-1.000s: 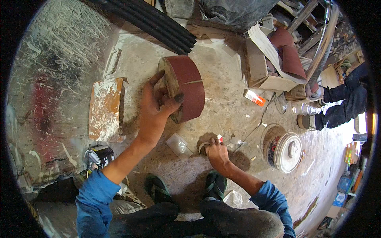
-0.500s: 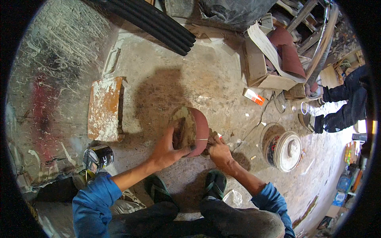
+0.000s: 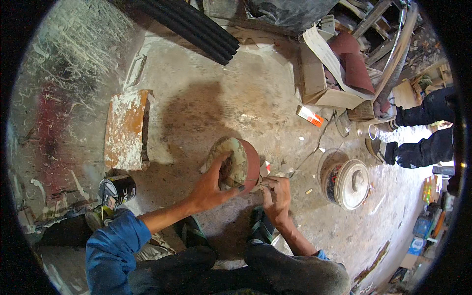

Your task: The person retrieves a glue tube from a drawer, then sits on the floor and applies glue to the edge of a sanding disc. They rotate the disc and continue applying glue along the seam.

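My left hand (image 3: 210, 186) grips a round wheel (image 3: 235, 143) with a pale, worn side face. Its fingers reach into the wheel's hollow middle, and the thumb presses near the lower rim. Reddish-brown sandpaper (image 3: 252, 160) wraps the rim, with a thin pale line across it, low on the right. Beside that line my right hand (image 3: 279, 196) is closed in a pinch at the rim's edge. What its fingertips hold is too small to make out. Just beyond them shows a small red-and-white piece (image 3: 267, 166).
A lidded white bucket (image 3: 355, 184) stands to the right, a paint-spattered board (image 3: 125, 130) and black can (image 3: 120, 191) to the left. Farther off are a carton (image 3: 314, 88) with sandpaper, an orange-white box (image 3: 309, 116) and black tubes (image 3: 196, 32). A person's legs (image 3: 425, 108) show at right.
My right hand has drawn slightly back and right from the rim, its fingers now raised in a pinch. The wheel has turned a little, and its pale line sits lower.
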Demonstrator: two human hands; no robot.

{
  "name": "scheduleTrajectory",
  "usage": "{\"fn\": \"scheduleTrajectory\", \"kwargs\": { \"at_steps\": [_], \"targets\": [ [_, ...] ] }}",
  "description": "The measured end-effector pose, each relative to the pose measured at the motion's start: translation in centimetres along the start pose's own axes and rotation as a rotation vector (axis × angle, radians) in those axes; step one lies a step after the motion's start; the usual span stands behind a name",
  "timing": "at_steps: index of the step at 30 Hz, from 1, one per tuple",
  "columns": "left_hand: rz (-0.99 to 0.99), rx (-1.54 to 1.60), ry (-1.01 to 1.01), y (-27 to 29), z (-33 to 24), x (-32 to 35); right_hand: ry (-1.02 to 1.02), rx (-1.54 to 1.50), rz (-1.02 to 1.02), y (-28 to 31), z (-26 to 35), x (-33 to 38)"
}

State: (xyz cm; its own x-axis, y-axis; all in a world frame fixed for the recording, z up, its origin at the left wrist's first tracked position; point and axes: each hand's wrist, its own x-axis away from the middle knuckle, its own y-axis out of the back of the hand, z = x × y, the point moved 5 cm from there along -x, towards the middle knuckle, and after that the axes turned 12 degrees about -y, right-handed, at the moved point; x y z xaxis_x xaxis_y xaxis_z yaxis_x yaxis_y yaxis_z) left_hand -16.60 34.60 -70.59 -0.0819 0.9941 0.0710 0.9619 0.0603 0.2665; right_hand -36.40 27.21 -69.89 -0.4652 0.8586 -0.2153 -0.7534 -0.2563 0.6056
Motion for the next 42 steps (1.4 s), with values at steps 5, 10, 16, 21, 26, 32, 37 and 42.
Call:
{"fn": "scheduleTrajectory", "kwargs": {
  "at_steps": [5, 10, 16, 21, 26, 32, 37, 42],
  "targets": [
    [0.022, 0.062, 0.009, -0.4, -0.6, 0.1, -0.036, -0.024, -0.02, 1.2, 1.8, -0.5],
    [0.016, 0.035, -0.008, -0.4, -0.8, 0.4, 0.07, 0.004, -0.033, 1.5, 2.9, -0.9],
    [0.054, 0.125, -0.012, -0.7, -1.6, 0.3, 0.094, 0.007, -0.034, 1.6, 3.7, -0.9],
    [0.044, 0.123, -0.04, -0.9, -2.6, 0.3, 0.112, 0.026, -0.032, 1.8, 4.1, -0.7],
    [0.046, 0.166, -0.041, -1.1, -2.7, 0.1, 0.128, 0.017, -0.062, 2.0, 4.1, -0.6],
    [0.051, 0.201, -0.015, -1.2, -2.1, 0.0, 0.061, 0.006, -0.121, 2.4, 3.5, -0.7],
    [0.036, 0.261, 0.014, -0.9, -1.9, -0.1, 0.025, 0.014, -0.125, 2.7, 3.2, -0.6],
    [0.048, 0.193, -0.003, -0.9, -2.0, -0.3, 0.068, 0.026, -0.127, 2.7, 3.4, -0.6]
  ]
}}
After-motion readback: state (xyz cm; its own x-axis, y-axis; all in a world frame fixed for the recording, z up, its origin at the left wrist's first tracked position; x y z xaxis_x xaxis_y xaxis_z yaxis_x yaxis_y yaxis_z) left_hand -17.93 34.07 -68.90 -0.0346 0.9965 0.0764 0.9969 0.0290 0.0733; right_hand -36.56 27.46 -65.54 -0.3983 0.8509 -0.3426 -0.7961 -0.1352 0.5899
